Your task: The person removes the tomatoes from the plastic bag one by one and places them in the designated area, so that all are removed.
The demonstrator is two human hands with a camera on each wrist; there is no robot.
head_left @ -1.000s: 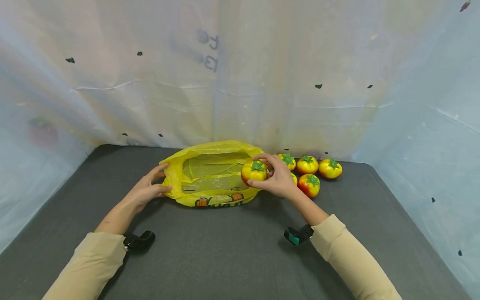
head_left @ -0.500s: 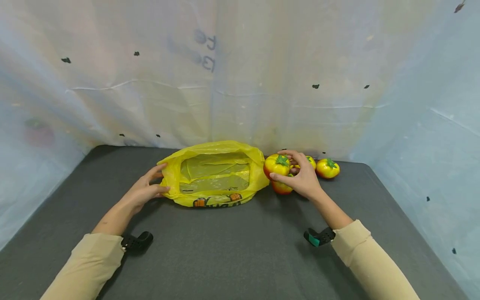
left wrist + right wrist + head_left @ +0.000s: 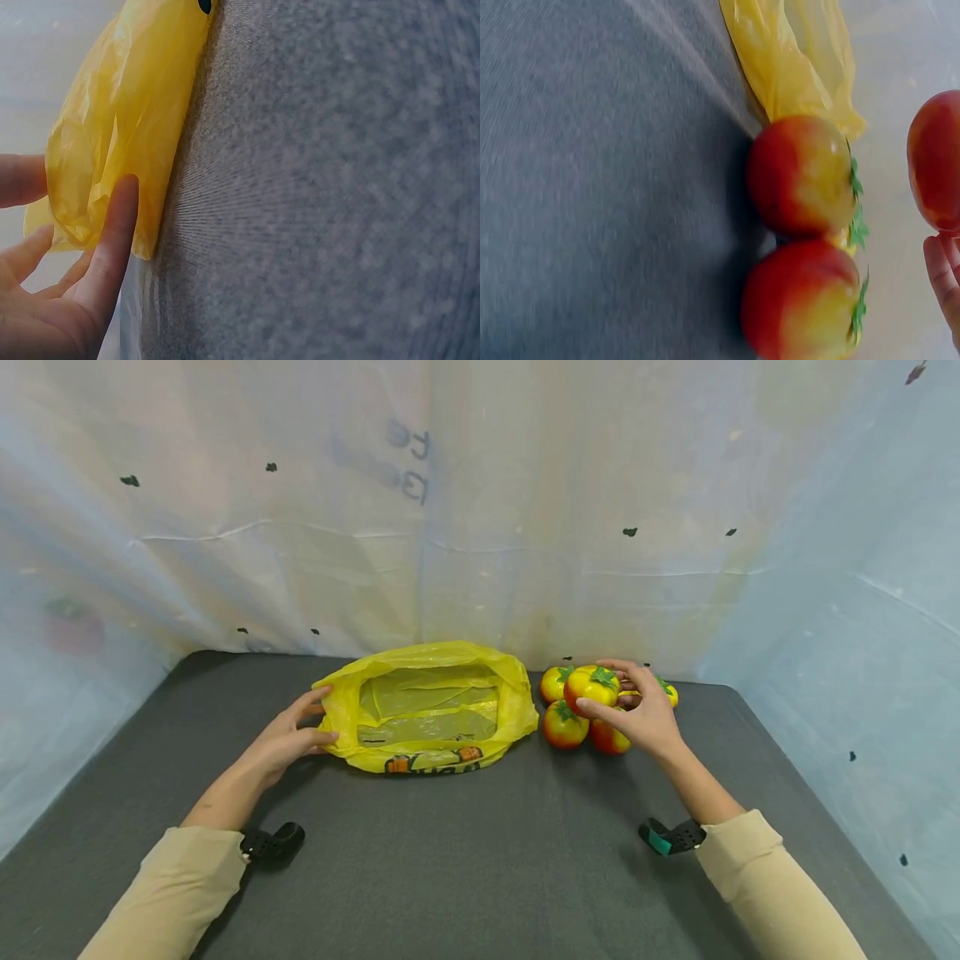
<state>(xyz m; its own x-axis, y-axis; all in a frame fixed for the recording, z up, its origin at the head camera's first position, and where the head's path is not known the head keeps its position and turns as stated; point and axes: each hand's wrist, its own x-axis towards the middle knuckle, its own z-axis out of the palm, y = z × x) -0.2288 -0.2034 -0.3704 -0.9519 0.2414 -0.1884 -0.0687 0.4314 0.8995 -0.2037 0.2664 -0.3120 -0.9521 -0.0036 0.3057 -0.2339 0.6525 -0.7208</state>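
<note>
In the head view a yellow plastic bag [image 3: 517, 706] lies with its mouth spread wide. My left hand [image 3: 281, 743] holds the bag's left end between thumb and fingers; the left wrist view shows the fingers [image 3: 120, 217] against the yellow plastic [image 3: 142, 97]. My right hand [image 3: 645, 714] grips a yellow-red tomato [image 3: 588, 692] with a green leafy top, above the other tomatoes. At the right edge of the right wrist view, the held tomato [image 3: 939, 161] is partly cut off, with fingertips [image 3: 941, 262] below it.
Several tomatoes cluster right of the bag, including a front one [image 3: 564, 727] and a back one [image 3: 555, 683]. The right hand partly covers others. They stand on a dark grey table [image 3: 450, 860] backed by a whitish plastic sheet [image 3: 510, 527].
My right hand has carried the tomato from the bag's right edge rightward over the cluster, uncovering the tomatoes nearest the bag. My left hand stays at the bag's left end.
</note>
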